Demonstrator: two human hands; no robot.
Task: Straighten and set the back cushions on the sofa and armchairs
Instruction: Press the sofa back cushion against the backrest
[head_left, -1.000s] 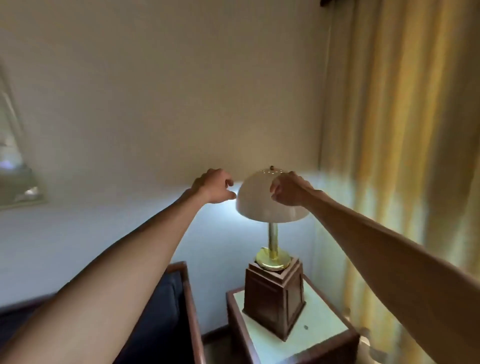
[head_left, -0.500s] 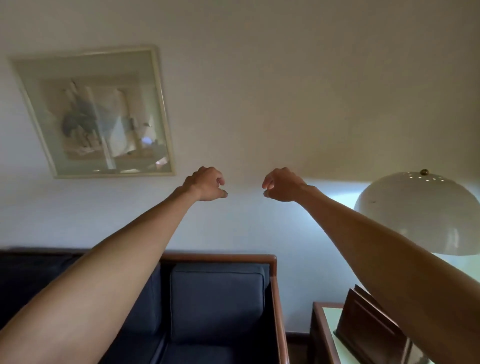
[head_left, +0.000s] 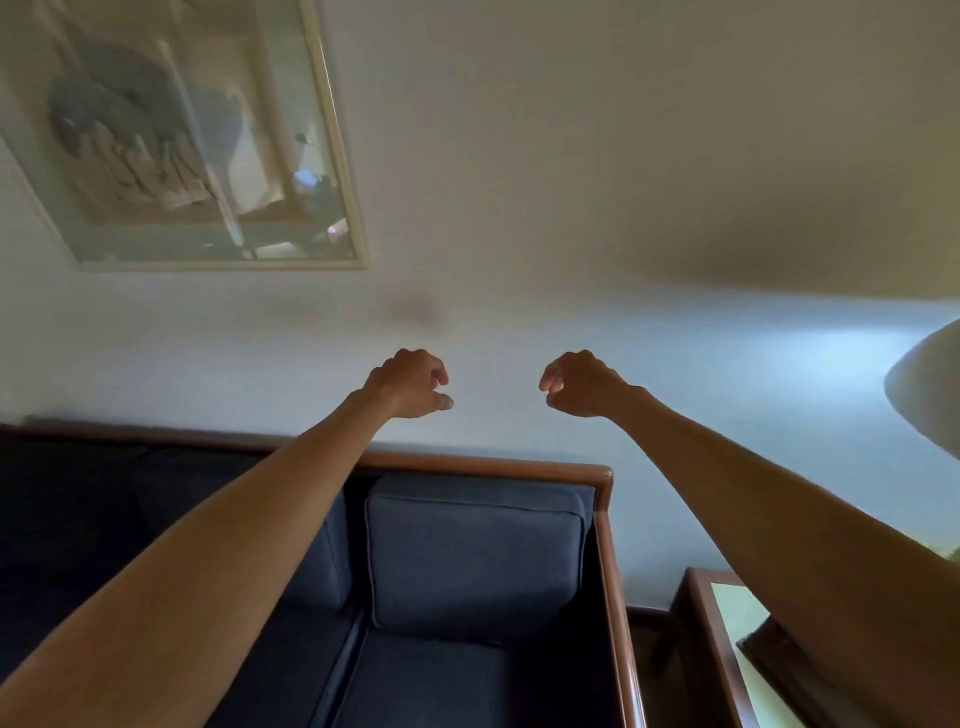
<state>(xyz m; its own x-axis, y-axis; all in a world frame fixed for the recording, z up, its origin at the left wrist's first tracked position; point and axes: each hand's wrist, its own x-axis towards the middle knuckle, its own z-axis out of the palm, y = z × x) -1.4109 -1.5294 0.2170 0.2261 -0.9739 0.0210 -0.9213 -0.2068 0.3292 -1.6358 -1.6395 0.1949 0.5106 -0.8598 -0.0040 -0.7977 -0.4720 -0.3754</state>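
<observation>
The back cushion (head_left: 475, 556) at the sofa's (head_left: 493, 465) right end sits low and centre in the frame, upright against the wooden rail, its top edge level and its corners tucked into the frame. By the look of it this one needs little or no straightening. A second back cushion (head_left: 317, 566) stands just left of it, mostly hidden by the left forearm, so its set cannot be judged. Further left the sofa runs into dark shadow and any other cushions there cannot be made out. No armchair is in view, so that part of the task is probably still open.

The left hand (head_left: 410, 384) and right hand (head_left: 582, 384) hang in the middle of the frame, above the rail and in front of the wall, apart from each other and touching nothing. Each has its fingers curled loosely inward, thumb near the fingertips, with nothing held.

Count: two back cushions visible, one sofa, two hands. Beyond these, one framed picture (head_left: 332, 156) at upper left, one lampshade (head_left: 930, 384) at the right edge, and one side table (head_left: 701, 623) at lower right.
</observation>
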